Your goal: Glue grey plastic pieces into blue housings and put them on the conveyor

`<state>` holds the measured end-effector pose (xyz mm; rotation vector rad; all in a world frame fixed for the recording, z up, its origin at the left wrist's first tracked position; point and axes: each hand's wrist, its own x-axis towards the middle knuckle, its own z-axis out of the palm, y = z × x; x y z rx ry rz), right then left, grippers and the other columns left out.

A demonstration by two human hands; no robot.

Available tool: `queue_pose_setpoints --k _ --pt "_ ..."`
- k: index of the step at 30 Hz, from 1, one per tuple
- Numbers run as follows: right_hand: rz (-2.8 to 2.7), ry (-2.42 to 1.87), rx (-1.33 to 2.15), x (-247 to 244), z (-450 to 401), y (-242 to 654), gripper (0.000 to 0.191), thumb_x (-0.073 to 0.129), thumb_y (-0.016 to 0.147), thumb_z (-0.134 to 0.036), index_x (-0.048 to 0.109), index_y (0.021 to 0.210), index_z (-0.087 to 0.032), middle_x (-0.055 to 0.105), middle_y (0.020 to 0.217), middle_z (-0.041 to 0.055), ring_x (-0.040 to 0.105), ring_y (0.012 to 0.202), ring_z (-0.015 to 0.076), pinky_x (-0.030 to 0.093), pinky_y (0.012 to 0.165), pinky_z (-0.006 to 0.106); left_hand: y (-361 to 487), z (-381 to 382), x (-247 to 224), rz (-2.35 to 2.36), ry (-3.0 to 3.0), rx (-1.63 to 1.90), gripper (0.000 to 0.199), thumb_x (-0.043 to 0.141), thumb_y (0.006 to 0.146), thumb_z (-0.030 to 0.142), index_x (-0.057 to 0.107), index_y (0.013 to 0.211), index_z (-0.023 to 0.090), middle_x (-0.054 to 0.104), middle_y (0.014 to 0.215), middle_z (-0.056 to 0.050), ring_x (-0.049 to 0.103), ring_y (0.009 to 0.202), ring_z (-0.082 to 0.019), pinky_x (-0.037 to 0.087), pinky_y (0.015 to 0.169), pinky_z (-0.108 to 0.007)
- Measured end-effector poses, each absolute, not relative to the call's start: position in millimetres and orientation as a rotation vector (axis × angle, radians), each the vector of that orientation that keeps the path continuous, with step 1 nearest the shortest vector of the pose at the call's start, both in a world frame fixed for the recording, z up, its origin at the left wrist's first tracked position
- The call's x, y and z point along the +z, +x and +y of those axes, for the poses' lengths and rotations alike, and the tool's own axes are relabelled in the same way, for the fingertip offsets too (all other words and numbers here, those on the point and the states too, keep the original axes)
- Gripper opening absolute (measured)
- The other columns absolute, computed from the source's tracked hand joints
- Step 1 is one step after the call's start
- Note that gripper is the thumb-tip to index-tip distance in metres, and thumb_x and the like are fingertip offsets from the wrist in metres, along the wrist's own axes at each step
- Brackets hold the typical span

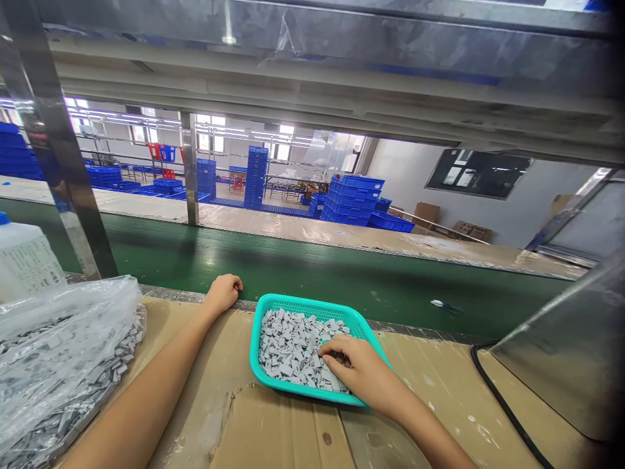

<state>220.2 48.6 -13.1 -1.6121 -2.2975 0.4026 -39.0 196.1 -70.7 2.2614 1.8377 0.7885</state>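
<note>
Reaching into a teal plastic tray point(303, 303), the right hand point(361, 371) lies curled over a heap of small grey parts point(288, 345), though whether it grips any cannot be told. The tray sits near the far edge of the table point(273, 423), long axis running across it. The left hand point(223, 293), loosely curled and empty, rests on that edge, just beyond the tray's left corner.

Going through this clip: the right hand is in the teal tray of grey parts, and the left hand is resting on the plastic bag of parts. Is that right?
Not quite. The head view shows the left hand on the bench edge beside the green conveyor belt, not on the plastic bag. The right hand is in the teal tray of grey parts, as you said.
</note>
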Motion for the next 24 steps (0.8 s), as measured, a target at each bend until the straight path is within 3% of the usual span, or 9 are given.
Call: queue_pose_setpoints --k 24 --pt "-2.285 -1.611 0.415 -10.5 46.7 218.5 0.024 0.042 0.077 -0.024 0.065 0.076 -0.018 0.063 0.078 0.0044 0.056 0.071 0.0176 0.042 0.063 0.027 -37.5 192.4 -67.4 1.734 2.303 0.787 0.029 0.039 0.058 0.005 0.064 0.064 0.018 0.063 0.061 -0.001 0.053 0.058 -0.013 0.037 0.053 -0.022"
